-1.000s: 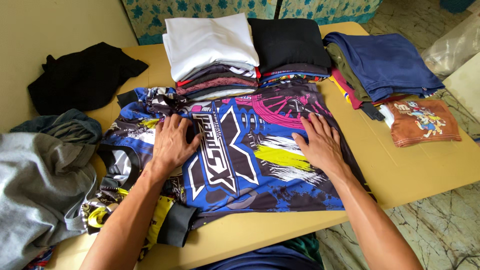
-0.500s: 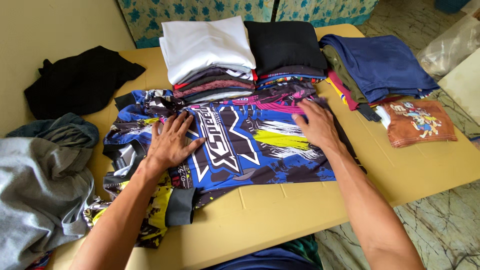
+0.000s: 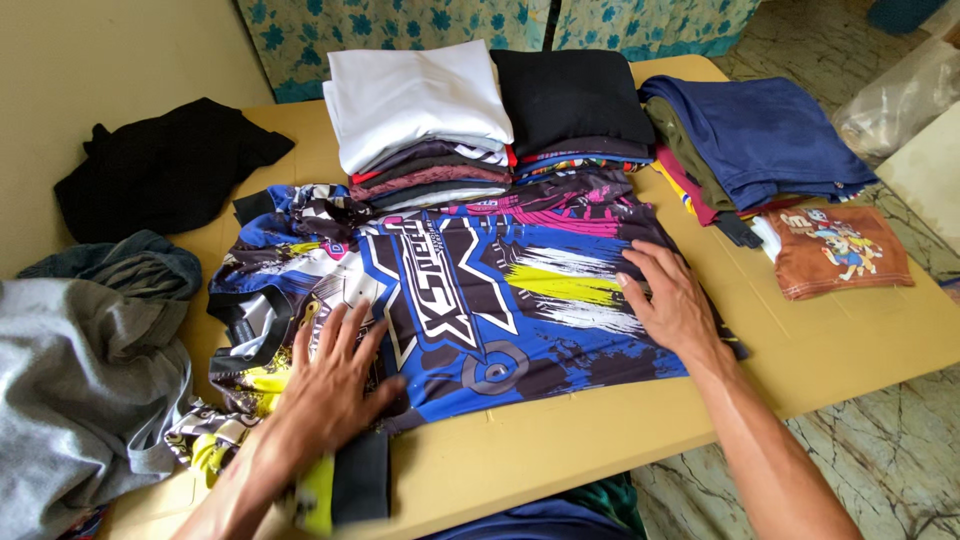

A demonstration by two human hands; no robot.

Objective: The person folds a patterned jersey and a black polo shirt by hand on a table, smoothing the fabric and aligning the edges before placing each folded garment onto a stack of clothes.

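A blue, black, pink and yellow printed jersey (image 3: 500,290) lies spread flat on a tan table (image 3: 850,330). My left hand (image 3: 335,375) rests flat, fingers apart, on the jersey's near left part, beside its black-cuffed sleeve (image 3: 355,485). My right hand (image 3: 672,300) presses palm-down on the jersey's right edge. Neither hand grips the cloth.
Behind the jersey stand a folded stack topped white (image 3: 415,95) and one topped black (image 3: 572,90). A navy-topped pile (image 3: 755,125) and an orange cartoon garment (image 3: 840,250) sit right. A black garment (image 3: 160,160) and grey clothes (image 3: 80,380) lie left.
My left hand slid toward me, from the jersey's upper left to its near left corner. My right hand moved slightly right and nearer along the right edge. The jersey lies flatter.
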